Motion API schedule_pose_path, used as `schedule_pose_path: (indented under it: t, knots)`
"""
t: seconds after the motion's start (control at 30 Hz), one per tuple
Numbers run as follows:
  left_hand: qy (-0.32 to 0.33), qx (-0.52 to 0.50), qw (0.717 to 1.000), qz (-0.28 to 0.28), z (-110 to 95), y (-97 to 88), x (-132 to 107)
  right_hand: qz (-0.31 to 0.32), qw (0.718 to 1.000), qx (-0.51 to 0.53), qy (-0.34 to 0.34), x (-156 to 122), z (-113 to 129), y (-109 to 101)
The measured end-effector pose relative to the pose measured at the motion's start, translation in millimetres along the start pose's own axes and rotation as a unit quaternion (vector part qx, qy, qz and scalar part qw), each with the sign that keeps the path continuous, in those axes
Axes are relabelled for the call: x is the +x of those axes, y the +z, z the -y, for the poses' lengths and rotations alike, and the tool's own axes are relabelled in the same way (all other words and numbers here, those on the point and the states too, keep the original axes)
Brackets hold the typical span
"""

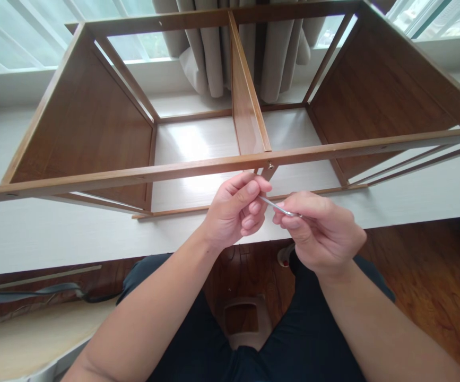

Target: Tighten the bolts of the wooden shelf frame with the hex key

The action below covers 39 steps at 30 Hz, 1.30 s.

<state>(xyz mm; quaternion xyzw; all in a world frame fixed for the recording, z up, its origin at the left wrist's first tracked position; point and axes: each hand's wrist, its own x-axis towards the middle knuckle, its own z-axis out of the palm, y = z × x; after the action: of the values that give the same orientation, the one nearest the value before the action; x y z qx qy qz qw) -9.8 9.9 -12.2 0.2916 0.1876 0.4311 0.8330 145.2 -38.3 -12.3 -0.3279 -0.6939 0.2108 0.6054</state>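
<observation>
metal rod (274, 205), slim and silvery, is slanting from the right hand (321, 228), which is pinching it, to the half-curled left hand (233, 211), whose hold is hiding from view, before a brown wooden frame (214, 164). a steady pinch is seeming best.

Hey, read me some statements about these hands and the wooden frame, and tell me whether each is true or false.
1. The right hand holds a thin metal tool. True.
2. The left hand rests on the person's knee. False: the left hand is at the tool's other end, near the front rail.
3. The wooden frame has a divider between its side panels. True.
4. The frame stands on the floor. False: it stands on a pale surface.
5. Curtains hang behind the frame. True.
</observation>
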Motion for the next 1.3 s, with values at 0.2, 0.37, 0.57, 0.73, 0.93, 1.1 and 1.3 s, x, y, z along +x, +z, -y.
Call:
schedule_pose_path:
  t: [0.2, 0.37, 0.57, 0.73, 0.93, 1.1, 1.3]
  knots:
    - [-0.008, -0.016, 0.999, 0.026, 3, -4.1, -2, 0.016, 1.000, 0.016, -0.006, 1, 0, 2]
    - [-0.025, -0.063, 0.997, 0.031, 7, -7.1, -2, 0.024, 0.999, 0.011, -0.032, 4, 0, 1]
    - [-0.055, -0.080, 0.995, 0.017, 14, -6.4, -1, 0.044, 0.998, -0.004, -0.043, 9, 0, -1]
    - [-0.054, -0.041, 0.998, -0.022, 9, -3.0, 0, 0.054, 0.998, -0.007, -0.033, 9, 1, 0]
    - [-0.052, -0.018, 0.998, -0.008, 1, 4.4, 0, 0.038, 0.999, 0.008, -0.038, 8, 1, 1]
    - [-0.060, -0.018, 0.998, -0.007, -2, 13.2, 2, -0.014, 0.999, 0.015, -0.028, 4, 0, 8]
    - [-0.064, 0.004, 0.998, -0.015, -5, 19.5, 1, -0.063, 0.998, 0.008, -0.028, -2, -2, 14]
